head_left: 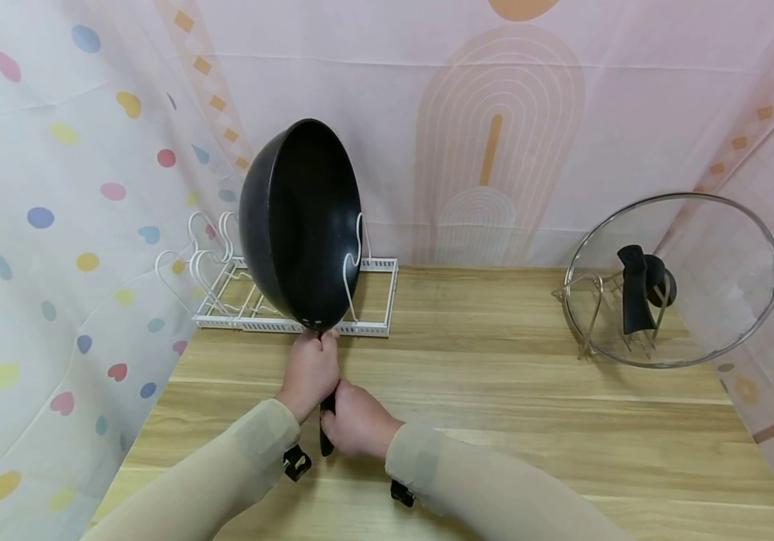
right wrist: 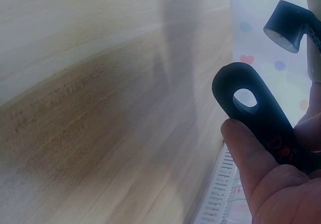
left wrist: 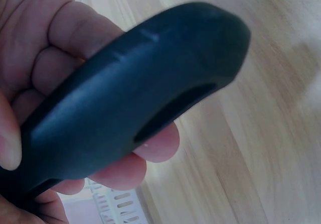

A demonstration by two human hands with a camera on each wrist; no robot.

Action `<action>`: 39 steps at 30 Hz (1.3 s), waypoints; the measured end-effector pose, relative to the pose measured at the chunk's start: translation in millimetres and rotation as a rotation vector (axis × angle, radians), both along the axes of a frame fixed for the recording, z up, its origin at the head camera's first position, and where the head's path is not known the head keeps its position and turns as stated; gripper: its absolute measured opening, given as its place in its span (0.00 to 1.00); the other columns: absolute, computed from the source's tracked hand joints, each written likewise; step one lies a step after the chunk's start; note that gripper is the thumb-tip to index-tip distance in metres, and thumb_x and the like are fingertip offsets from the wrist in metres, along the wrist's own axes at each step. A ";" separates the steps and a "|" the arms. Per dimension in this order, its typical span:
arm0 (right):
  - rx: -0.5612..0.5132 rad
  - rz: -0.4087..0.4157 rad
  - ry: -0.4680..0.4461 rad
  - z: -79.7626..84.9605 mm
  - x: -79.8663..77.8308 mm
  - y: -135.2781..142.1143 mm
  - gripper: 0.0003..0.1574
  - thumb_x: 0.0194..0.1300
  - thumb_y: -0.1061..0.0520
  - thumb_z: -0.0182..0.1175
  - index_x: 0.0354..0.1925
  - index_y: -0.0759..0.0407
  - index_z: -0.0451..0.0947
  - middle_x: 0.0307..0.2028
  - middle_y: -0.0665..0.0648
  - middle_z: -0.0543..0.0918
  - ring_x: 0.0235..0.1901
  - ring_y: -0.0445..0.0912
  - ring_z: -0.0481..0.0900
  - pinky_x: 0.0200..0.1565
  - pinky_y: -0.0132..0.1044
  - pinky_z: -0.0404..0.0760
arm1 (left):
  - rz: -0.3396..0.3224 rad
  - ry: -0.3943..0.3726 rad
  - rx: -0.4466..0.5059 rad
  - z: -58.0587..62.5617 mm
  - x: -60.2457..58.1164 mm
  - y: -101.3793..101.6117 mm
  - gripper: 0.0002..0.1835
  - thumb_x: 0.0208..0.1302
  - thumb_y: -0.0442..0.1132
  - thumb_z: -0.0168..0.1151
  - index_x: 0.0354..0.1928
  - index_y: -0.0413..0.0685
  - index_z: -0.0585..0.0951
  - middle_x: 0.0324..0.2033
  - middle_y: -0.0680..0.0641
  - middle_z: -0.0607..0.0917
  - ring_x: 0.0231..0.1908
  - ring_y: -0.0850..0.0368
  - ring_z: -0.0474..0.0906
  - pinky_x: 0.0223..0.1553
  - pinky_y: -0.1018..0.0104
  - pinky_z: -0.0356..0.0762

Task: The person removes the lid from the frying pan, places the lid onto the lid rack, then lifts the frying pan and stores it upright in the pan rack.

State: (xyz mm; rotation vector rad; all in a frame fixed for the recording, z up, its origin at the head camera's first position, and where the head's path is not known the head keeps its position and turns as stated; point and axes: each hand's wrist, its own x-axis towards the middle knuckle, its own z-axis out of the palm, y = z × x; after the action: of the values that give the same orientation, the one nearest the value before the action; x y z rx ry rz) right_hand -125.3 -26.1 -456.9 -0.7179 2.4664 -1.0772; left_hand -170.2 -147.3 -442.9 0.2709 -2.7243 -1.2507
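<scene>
A black wok (head_left: 312,225) stands on its side in a white wire rack (head_left: 387,297), its hollow turned to the right and its handle pointing toward me. My left hand (head_left: 310,368) grips the handle close to the pan. Just nearer to me, my right hand (head_left: 360,421) holds the same handle toward its end. The left wrist view shows the black handle (left wrist: 125,83) up close with fingers curled round it. In the right wrist view the handle's holed end (right wrist: 256,108) sticks out past a thumb. Whether the wok's rim bears on the rack's base is hidden.
At the right a glass lid (head_left: 712,315) with a black knob leans upright in a small metal wire stand (head_left: 593,308). White wire dividers (head_left: 204,263) rise at the rack's left. Printed curtains (head_left: 394,135) hang behind and beside the wooden table (head_left: 495,361).
</scene>
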 end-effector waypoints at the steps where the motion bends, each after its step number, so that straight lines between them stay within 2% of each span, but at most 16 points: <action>1: 0.003 -0.001 0.002 0.0 0.2 0.1 0.12 0.71 0.61 0.54 0.51 0.63 0.73 0.36 0.56 0.81 0.34 0.41 0.75 0.41 0.31 0.80 | -0.001 0.000 -0.001 0.0 0.2 0.2 0.21 0.80 0.42 0.41 0.49 0.37 0.83 0.37 0.40 0.82 0.32 0.46 0.74 0.41 0.54 0.76; 9: 0.011 -0.004 -0.010 -0.1 1.1 0.3 0.11 0.72 0.60 0.54 0.50 0.63 0.73 0.36 0.56 0.81 0.34 0.42 0.75 0.40 0.32 0.79 | 0.000 0.003 -0.018 -3.2 -0.3 0.8 0.21 0.80 0.41 0.41 0.49 0.37 0.84 0.40 0.38 0.84 0.36 0.44 0.78 0.47 0.47 0.79; 24: 0.018 -0.002 -0.041 -1.2 2.6 0.0 0.12 0.72 0.60 0.54 0.52 0.63 0.72 0.35 0.56 0.80 0.33 0.42 0.75 0.40 0.32 0.78 | 0.003 0.004 -0.026 -6.9 0.6 1.2 0.18 0.79 0.40 0.43 0.47 0.38 0.82 0.36 0.40 0.81 0.35 0.45 0.76 0.44 0.49 0.78; 33: 0.050 -0.003 -0.045 -3.1 3.0 0.3 0.14 0.74 0.58 0.53 0.54 0.63 0.72 0.39 0.58 0.82 0.36 0.41 0.76 0.44 0.33 0.81 | -0.016 -0.002 -0.042 -11.3 1.2 0.8 0.21 0.80 0.40 0.41 0.49 0.35 0.82 0.44 0.36 0.84 0.42 0.40 0.80 0.52 0.44 0.80; 39: 0.061 -0.001 -0.029 -5.0 3.0 0.3 0.15 0.74 0.58 0.53 0.55 0.62 0.72 0.41 0.59 0.84 0.38 0.41 0.78 0.47 0.33 0.82 | -0.022 0.007 -0.064 -14.0 0.8 0.9 0.21 0.79 0.40 0.41 0.47 0.35 0.83 0.44 0.36 0.84 0.43 0.39 0.81 0.52 0.42 0.80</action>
State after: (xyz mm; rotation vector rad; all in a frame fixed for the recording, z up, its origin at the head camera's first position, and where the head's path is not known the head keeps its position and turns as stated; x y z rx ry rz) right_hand -122.3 -25.8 -461.9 -0.6782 2.4635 -1.0006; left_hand -169.4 -146.4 -456.9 0.2291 -2.7624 -1.1651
